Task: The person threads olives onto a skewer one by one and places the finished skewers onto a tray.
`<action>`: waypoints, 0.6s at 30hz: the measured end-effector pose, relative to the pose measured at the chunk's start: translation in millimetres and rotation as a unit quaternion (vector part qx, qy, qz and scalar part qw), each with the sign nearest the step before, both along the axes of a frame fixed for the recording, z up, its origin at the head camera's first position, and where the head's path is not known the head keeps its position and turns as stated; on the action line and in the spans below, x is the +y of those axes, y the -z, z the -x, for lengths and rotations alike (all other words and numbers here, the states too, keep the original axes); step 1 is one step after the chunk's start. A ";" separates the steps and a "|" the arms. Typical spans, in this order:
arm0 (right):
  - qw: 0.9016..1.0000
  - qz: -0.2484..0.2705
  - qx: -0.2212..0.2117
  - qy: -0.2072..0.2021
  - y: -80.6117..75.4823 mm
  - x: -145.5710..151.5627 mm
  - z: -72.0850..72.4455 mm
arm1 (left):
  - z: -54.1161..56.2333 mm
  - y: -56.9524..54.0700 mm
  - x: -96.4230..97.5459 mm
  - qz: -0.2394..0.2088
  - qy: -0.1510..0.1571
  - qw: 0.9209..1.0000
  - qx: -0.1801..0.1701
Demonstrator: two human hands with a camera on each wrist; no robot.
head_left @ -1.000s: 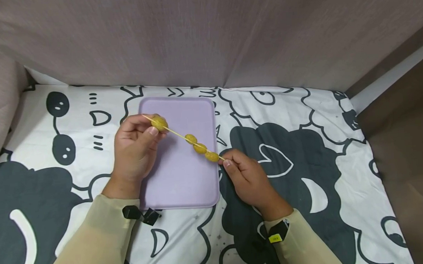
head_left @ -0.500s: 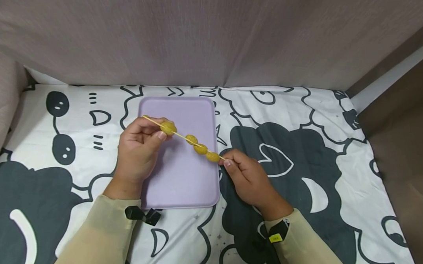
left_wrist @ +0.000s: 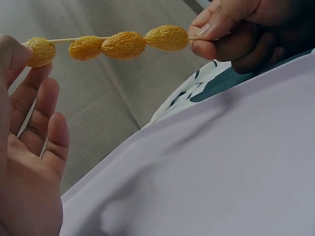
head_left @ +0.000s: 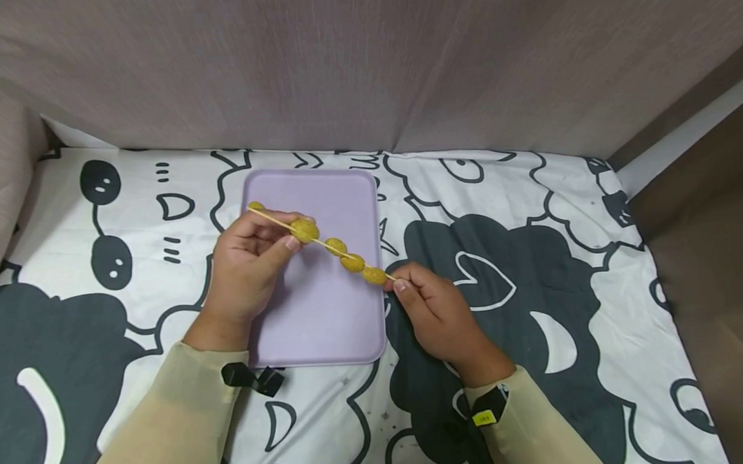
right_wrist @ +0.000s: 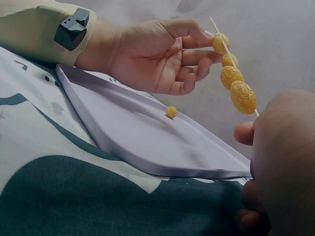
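Note:
My right hand pinches the lower end of a thin wooden skewer between thumb and forefinger. Three wrinkled yellow dried fruits sit close together along it, near that hand. A further dried fruit on the skewer, separated from them by a short gap, is pinched by my left hand; the bare upper tip sticks out past it. In the left wrist view, that hand's other fingers are loosely bent. The skewer slants above a lilac tray. One loose dried fruit lies on the tray near its far side.
A white cloth with dark grey cartoon shapes covers the surface under the tray. Grey-brown fabric rises behind it, and a brown panel stands at the right. Small black devices are strapped at the wrists.
My left hand has slid its dried fruit down the skewer toward the other three, leaving more bare tip behind. The loose fruit on the tray now shows past that hand. My right hand stays put.

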State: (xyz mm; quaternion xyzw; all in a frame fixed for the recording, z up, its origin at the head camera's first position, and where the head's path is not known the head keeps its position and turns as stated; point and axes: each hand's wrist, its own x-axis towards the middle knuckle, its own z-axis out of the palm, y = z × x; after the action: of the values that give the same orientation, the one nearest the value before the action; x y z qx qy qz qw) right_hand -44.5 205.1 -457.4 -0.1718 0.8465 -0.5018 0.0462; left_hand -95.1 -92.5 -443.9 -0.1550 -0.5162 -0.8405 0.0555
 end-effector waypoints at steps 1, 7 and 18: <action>1.000 0.001 0.001 0.000 -0.1 0.0 -0.1 | -0.3 -0.3 0.1 0.003 0.000 1.000 -0.001; 1.000 0.008 0.002 0.000 -0.8 -0.4 -0.7 | -1.8 -1.8 1.2 0.012 0.005 1.000 -0.010; 1.000 0.014 -0.003 0.000 -2.0 -0.6 -1.0 | -2.3 -0.5 1.0 0.030 0.011 0.999 -0.011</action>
State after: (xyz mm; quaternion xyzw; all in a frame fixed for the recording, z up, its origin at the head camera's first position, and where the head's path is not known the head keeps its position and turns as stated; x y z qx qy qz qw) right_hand -43.5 204.5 -455.4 -0.1709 0.8393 -0.5140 0.0466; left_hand -92.9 -91.5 -443.4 -0.1528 -0.5400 -0.8269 0.0357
